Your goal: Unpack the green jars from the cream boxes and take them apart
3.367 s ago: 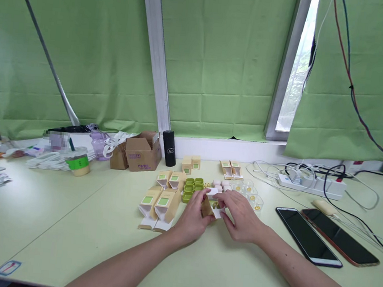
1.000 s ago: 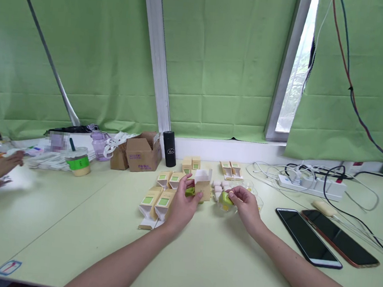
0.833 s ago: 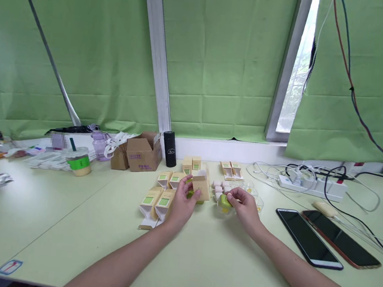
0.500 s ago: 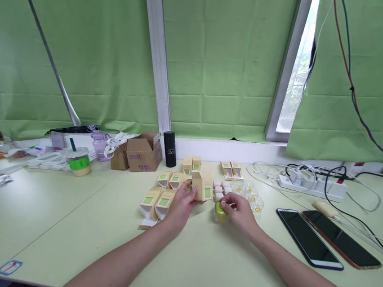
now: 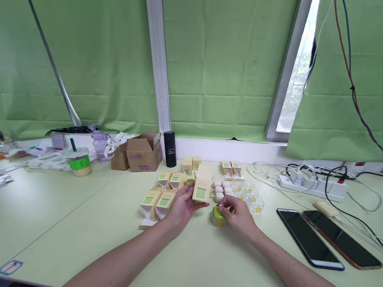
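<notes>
My left hand (image 5: 182, 208) is closed around a small tan cardboard box (image 5: 202, 190) with a green window, held upright with its top flap raised. To its right, my right hand (image 5: 238, 212) pinches the green lid of a small clear jar (image 5: 218, 216) just above the tabletop or on it; I cannot tell which. Several open tan boxes (image 5: 152, 201) with green windows lie left of my left hand. Behind my right hand are several pale pink caps (image 5: 219, 189) and clear round containers (image 5: 248, 189) with yellow spots inside.
Two phones (image 5: 309, 238) lie at the right, beside cables and a white power strip (image 5: 312, 187). More tan boxes (image 5: 231, 170) stand at the back. A black cylinder (image 5: 169, 149), a brown carton (image 5: 143, 153) and a drink cup (image 5: 79, 162) stand back left.
My left hand has turned the tan box so its windowed face points toward me. My right hand has shifted slightly left and nearer with the green-lidded jar.
</notes>
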`<state>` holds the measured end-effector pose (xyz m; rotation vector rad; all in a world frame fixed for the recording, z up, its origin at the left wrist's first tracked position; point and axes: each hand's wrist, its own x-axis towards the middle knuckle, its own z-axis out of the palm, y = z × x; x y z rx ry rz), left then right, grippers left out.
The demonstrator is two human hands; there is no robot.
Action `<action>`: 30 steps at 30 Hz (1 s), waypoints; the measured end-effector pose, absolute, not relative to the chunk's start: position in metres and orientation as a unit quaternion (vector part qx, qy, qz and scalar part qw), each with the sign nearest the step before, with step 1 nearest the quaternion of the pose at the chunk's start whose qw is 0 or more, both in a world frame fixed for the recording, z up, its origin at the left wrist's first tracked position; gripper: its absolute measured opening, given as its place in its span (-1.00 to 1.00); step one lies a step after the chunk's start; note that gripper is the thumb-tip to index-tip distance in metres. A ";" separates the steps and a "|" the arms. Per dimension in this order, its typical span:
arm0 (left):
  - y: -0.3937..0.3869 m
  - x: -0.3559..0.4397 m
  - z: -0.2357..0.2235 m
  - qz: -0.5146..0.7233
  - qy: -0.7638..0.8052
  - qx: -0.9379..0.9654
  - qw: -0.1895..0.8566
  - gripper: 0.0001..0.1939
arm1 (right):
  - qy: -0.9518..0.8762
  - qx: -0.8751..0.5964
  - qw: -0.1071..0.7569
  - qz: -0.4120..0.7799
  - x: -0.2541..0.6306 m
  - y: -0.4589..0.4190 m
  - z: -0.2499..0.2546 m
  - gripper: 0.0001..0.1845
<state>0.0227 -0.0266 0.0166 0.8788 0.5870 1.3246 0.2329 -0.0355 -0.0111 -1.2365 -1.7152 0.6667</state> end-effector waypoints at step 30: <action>-0.042 0.032 0.012 0.532 0.244 0.620 0.522 -0.42 | -0.564 -0.419 0.569 0.428 0.226 -0.043 0.012 -0.39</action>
